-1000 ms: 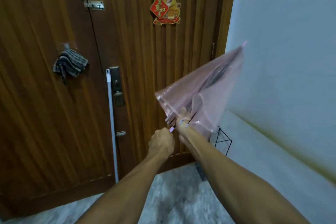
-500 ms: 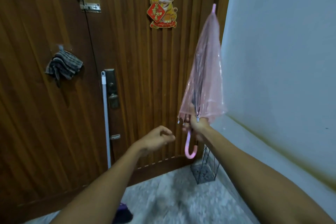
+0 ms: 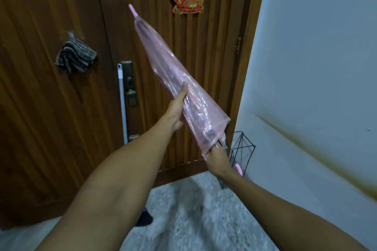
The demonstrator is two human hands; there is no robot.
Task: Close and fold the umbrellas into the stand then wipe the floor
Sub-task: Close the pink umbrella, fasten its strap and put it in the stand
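The pink umbrella (image 3: 179, 87) is closed but loose, slanting up in front of the door (image 3: 51, 108), not yet in the wire stand (image 3: 241, 153) just right of the door; floor wiping is waiting. The right hand (image 3: 218, 161) is clamping the handle end. The left hand (image 3: 176, 110) is wrapping the canopy's middle, thumb along it.

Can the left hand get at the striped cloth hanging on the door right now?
Probably not yet. The left hand is holding the folded pink umbrella, so it is busy. Nothing stands between it and the striped cloth on the door; the cloth hangs off to its left.
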